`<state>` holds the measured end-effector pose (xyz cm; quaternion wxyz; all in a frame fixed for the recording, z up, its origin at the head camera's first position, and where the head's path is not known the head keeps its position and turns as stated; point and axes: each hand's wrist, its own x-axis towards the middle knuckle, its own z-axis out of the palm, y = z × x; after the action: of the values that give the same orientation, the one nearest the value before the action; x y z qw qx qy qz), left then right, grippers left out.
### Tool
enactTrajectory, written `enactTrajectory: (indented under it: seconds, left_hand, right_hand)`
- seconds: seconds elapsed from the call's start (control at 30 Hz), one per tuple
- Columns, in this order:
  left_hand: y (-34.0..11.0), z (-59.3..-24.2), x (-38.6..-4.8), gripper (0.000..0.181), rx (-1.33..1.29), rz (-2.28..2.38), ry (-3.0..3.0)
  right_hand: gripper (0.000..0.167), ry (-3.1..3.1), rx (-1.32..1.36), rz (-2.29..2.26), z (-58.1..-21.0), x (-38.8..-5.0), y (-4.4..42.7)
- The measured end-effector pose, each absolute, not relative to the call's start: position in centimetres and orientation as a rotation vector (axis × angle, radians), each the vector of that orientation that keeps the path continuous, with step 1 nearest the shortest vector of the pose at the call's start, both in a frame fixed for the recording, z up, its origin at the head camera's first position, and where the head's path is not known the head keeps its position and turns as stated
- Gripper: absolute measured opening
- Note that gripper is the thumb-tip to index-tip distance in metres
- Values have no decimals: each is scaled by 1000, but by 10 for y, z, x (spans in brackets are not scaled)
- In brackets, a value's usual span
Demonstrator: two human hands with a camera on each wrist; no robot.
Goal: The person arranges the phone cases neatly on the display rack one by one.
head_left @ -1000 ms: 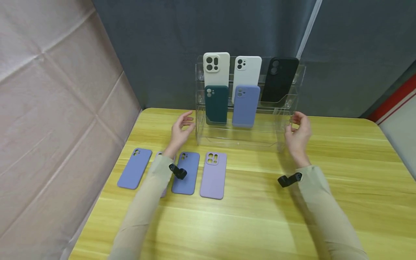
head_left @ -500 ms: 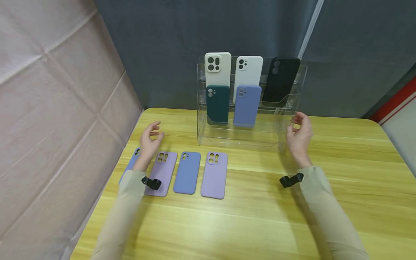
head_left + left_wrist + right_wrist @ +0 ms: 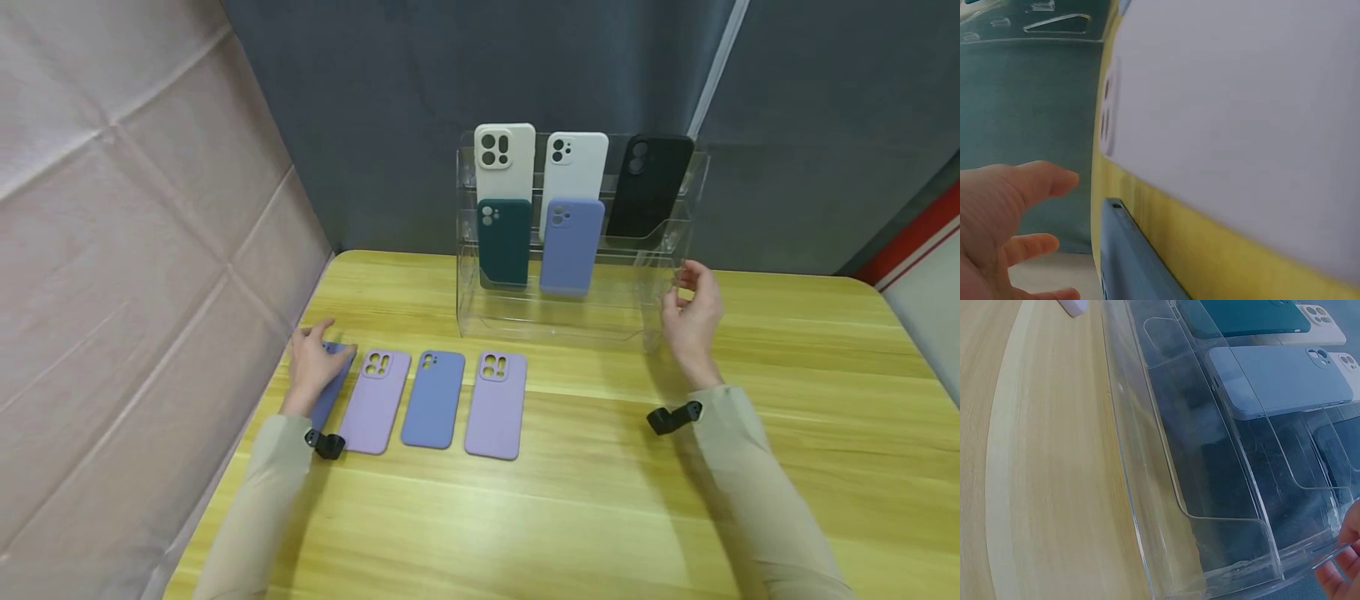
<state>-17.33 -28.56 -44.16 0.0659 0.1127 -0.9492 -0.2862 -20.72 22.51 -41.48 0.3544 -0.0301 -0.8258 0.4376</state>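
At the left end of a row of phone cases, my left hand (image 3: 309,367) is over a blue phone case (image 3: 327,402) and partly hides it. In the left wrist view its thumb and fingers (image 3: 1041,181) are spread apart above the far end of that case (image 3: 1132,262). My right hand (image 3: 692,317) holds the right side edge of a clear tiered display stand (image 3: 555,318), thumb on one side and fingers on the other. Upright in the stand are a dark green case (image 3: 504,250), a blue one (image 3: 572,250), two white ones and a black one (image 3: 651,183).
Beside the left hand lie a purple phone case (image 3: 375,408), another blue case (image 3: 432,404) and another purple case (image 3: 495,412), flat on the wooden table (image 3: 570,500). A grey curtain (image 3: 390,125) hangs behind the stand, and a pale padded wall (image 3: 165,250) borders the left.
My left hand has moved left and nearer, from beside the stand to over the leftmost blue phone case. The right hand has stayed at the stand's edge.
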Motion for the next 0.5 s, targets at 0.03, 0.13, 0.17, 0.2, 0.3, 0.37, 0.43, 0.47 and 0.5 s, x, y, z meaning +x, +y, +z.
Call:
enactTrajectory:
  seconds: [0.03, 0.13, 0.17, 0.2, 0.3, 0.37, 0.43, 0.47, 0.5]
  left_hand:
    - [-287, -442, -172, 66, 357, -839, -2896]
    - [-289, -442, -171, 72, 396, -776, -2998]
    - [-289, -442, -171, 74, 411, -761, -3032]
    - [-289, -442, -171, 75, 427, -747, -3062]
    - [-290, -442, -171, 75, 466, -726, -3125]
    - [-290, -442, -172, 74, 484, -722, -3146]
    - [-291, -442, -171, 73, 490, -716, -3154]
    - [-291, -442, -171, 73, 492, -713, -3155]
    - [-291, -442, -171, 73, 496, -712, -3155]
  right_hand:
    - [34, -2134, -78, 1130, -415, -207, 225]
    - [34, -2128, -80, 1127, -415, -207, 225]
    - [34, -2124, -81, 1127, -415, -207, 225]
    - [34, -2121, -82, 1127, -415, -207, 225]
    - [33, -2114, -82, 1126, -415, -208, 225]
    - [33, -2116, -81, 1126, -415, -208, 225]
    - [33, -2119, -81, 1130, -415, -208, 225]
    - [33, -2123, -81, 1132, -415, -208, 225]
    - [33, -2126, -81, 1132, -415, -208, 226]
